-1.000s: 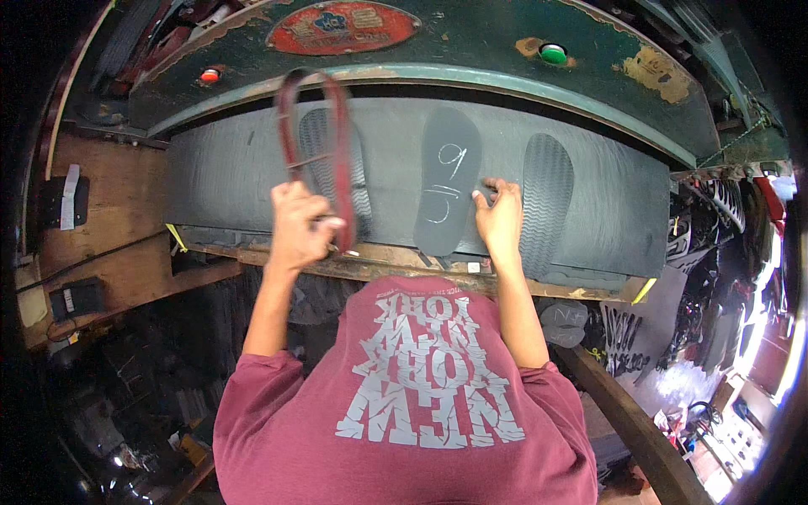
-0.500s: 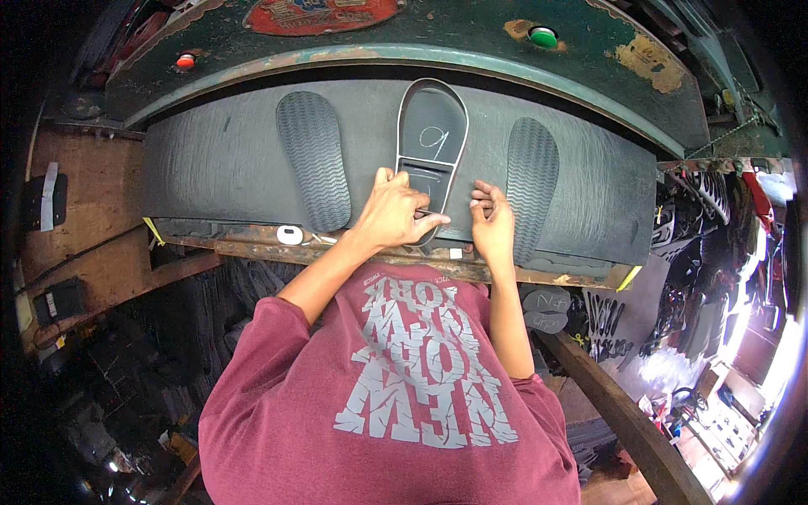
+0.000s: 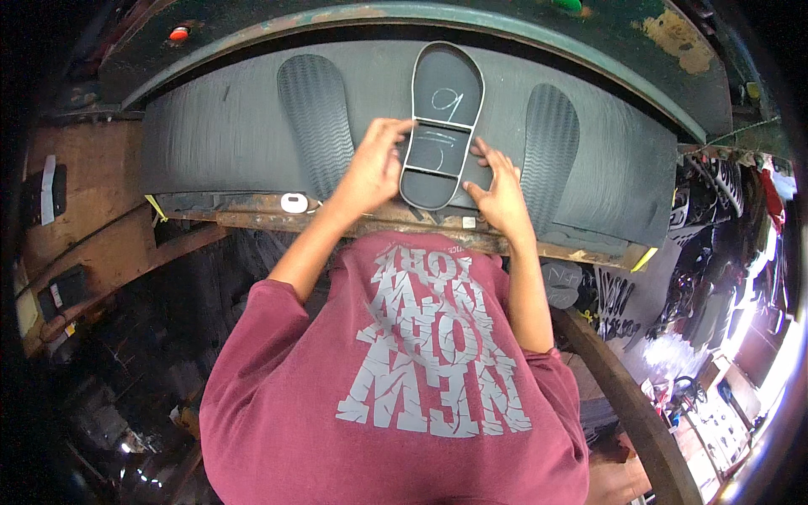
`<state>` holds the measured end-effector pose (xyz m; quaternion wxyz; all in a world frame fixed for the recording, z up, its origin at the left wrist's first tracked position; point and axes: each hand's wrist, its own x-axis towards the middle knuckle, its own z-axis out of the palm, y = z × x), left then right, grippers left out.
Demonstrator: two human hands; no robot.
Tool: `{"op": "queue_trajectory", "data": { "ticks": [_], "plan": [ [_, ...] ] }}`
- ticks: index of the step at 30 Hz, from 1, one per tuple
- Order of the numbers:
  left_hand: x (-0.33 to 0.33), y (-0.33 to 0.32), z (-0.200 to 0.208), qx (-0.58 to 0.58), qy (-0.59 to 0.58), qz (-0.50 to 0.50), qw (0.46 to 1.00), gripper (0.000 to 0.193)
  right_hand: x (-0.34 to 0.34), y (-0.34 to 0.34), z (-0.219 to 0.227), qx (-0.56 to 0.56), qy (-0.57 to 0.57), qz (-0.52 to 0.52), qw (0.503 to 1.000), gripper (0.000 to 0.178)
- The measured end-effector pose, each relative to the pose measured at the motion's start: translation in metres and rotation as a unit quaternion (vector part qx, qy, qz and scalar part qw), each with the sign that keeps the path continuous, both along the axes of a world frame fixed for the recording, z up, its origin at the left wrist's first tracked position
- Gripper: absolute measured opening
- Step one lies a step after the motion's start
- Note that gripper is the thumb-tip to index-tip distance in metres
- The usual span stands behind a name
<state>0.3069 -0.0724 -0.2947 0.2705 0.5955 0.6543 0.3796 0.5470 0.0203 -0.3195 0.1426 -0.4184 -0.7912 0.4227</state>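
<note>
A sole-shaped cutting die (image 3: 418,84), thin pale rim with two crossbars, lies on a dark sheet in the middle of the bench. Through it shows a black surface with chalk marks. At its left side is my left hand (image 3: 375,165), index fingertip at the rim by the upper crossbar, fingers loosely bent. My right hand (image 3: 502,190) is at its right side, thumb and fingers apart, fingertips close to the rim; contact is unclear. Neither hand is wrapped round the die. A black shoe sole (image 3: 316,118) with zigzag tread lies to the left, another sole (image 3: 550,139) to the right.
The dark sheet (image 3: 210,135) covers the bench below a green machine beam (image 3: 404,18) with a red button (image 3: 179,34). Along the worn front edge sits a small white oval object (image 3: 294,203). A wooden beam (image 3: 623,404) slants at lower right. Dark scraps fill the lower left.
My left hand has drawn back from over the die's lower part to its left side, uncovering it. My right hand has come closer to the die's right rim. The whole view has shifted slightly.
</note>
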Motion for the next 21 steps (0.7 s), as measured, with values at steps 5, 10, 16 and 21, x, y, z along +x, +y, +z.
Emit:
{"op": "queue_trajectory", "data": {
  "ticks": [5,10,16,21],
  "plan": [
    [-0.022,-0.007,-0.001,-0.198,-0.006,-0.097,0.976,0.083,0.000,0.007,-0.001,0.031,-0.036,0.055,0.997,0.100],
    [-0.020,-0.004,-0.007,-0.167,0.016,-0.127,0.978,0.088,0.003,0.008,-0.005,0.050,-0.007,0.071,0.996,0.107],
    [-0.021,-0.006,-0.009,-0.156,-0.027,-0.124,0.980,0.087,0.006,0.011,-0.007,0.051,-0.015,0.088,0.995,0.108],
    [-0.021,-0.003,-0.008,-0.164,-0.012,-0.126,0.978,0.088,0.004,0.013,-0.006,0.047,-0.029,0.089,0.994,0.108]
  ]
}}
